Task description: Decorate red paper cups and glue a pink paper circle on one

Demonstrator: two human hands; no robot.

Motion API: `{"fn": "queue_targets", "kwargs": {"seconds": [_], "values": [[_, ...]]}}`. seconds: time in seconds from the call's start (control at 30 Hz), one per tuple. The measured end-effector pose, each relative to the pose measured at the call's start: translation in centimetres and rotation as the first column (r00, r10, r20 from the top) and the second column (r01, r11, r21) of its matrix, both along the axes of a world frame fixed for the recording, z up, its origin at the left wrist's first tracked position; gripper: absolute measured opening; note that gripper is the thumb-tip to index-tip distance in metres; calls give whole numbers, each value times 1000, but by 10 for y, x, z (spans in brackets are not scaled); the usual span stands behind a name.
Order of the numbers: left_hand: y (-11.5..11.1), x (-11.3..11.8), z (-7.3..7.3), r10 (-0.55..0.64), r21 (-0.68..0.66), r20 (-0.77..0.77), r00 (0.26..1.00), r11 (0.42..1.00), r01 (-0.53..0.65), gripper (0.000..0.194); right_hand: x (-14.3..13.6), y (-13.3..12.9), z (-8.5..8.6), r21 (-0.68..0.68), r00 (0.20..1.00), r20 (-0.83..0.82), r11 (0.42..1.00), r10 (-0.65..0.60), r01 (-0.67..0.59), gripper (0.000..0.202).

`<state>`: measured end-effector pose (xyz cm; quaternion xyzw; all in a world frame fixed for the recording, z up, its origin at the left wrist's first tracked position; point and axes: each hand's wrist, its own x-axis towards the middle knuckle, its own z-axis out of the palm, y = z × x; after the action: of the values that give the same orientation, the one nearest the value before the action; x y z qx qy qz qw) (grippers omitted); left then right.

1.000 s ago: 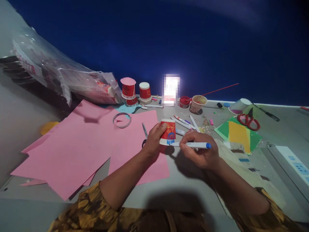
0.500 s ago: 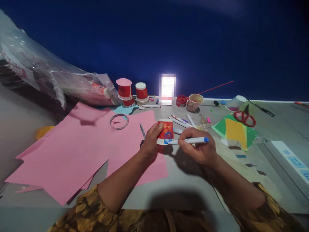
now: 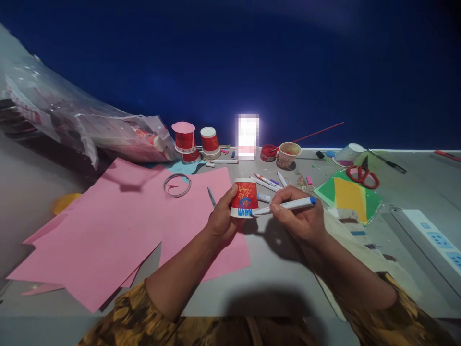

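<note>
My left hand (image 3: 224, 216) is closed around a red and white paper cup (image 3: 247, 189), held upside down above the table. Blue marker strokes (image 3: 245, 206) cover the cup's lower front, forming an arched shape with lines in it. Between the thumb and fingers of my right hand (image 3: 301, 216) is a white marker (image 3: 293, 204) with a blue end. Its tip is at the cup's lower right edge; I cannot tell if it touches. Scissors (image 3: 211, 195) lie just behind my left hand, partly hidden by it.
Pink paper sheets (image 3: 118, 226) spread across the left, with a roll of tape (image 3: 177, 185) on them. At the back stand more red cups (image 3: 210, 140), a bright blurred screen (image 3: 247, 137) and a brush cup (image 3: 288, 154). Red-handled scissors (image 3: 363, 177) and a power strip (image 3: 435, 238) lie right.
The cup has turned slightly in my left hand, and its blue drawing has more strokes. My right hand with the marker has shifted a little to the right. The view has moved slightly.
</note>
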<state>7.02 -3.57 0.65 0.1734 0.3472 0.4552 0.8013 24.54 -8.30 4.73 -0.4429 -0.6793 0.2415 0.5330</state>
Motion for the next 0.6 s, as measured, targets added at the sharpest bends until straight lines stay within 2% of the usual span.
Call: {"fn": "queue_targets", "kwargs": {"seconds": [0.6], "values": [[-1, 1, 1, -4, 21, -23, 1000, 1000, 4, 46, -1, 1, 3, -36, 999, 49, 999, 9, -7, 14]]}}
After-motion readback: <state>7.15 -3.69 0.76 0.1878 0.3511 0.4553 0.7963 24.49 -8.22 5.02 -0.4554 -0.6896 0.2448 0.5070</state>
